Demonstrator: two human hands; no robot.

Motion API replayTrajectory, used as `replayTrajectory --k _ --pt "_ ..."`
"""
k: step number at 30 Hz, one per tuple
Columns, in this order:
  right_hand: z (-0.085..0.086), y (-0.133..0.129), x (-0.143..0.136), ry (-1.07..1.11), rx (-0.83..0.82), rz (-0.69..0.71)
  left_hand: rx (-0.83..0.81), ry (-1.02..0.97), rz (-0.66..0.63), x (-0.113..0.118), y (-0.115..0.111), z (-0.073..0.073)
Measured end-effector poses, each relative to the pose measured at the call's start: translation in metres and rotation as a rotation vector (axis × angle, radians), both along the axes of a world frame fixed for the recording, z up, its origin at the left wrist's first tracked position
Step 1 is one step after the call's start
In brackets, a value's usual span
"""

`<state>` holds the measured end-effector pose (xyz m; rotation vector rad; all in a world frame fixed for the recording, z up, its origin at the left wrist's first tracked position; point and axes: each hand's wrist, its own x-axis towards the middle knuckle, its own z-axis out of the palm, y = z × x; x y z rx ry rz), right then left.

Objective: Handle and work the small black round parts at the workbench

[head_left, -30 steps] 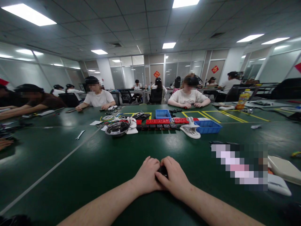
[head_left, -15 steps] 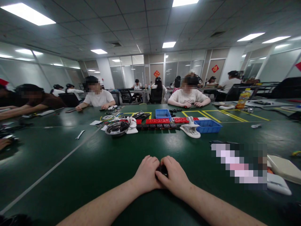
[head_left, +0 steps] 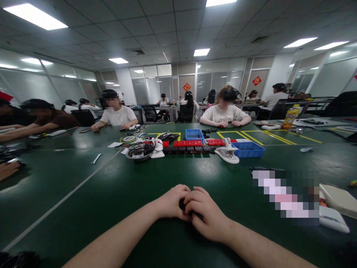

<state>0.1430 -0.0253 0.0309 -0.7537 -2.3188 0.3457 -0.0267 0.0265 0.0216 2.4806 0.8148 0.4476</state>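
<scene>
A small dark object (head_left: 182, 204) sits between my two hands, just above the green table (head_left: 134, 230). Most of it is covered by fingers, so its kind does not show. My left hand (head_left: 172, 201) is curled around its left side. From the right, my right hand (head_left: 205, 213) has its bent fingers over the top of the object, close against the left hand's fingers. Both hands are closed, and their fingertips are partly hidden.
Beyond my hands lie a metal bowl of cables (head_left: 139, 153), a white clip base (head_left: 227, 153), red socket strips (head_left: 188, 143) and a blue bin (head_left: 249, 149). A wrench (head_left: 96, 159) lies left, white cases (head_left: 333, 219) right. Co-workers sit across the table.
My right hand has shifted its fingers over the dark object and turned slightly lower. The left hand has tilted, and the object now shows further left between the hands.
</scene>
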Motion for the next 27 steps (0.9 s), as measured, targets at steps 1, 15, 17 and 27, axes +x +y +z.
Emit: replayTrajectory --k 1,15,17,27 --pt "0.001 -0.002 -0.001 -0.006 0.0 0.033 -0.019 -0.002 -0.008 -0.001 0.002 -0.001" --pt "0.001 0.001 0.0 0.011 -0.001 -0.133 0.07 0.018 0.037 0.003 -0.005 -0.003" --pt "-0.002 0.006 0.0 -0.039 -0.017 -0.249 0.104 0.041 0.105 0.009 -0.01 -0.001" --pt "-0.012 0.014 -0.003 -0.112 -0.049 -0.494 0.185 0.053 0.26 0.021 -0.02 -0.009"
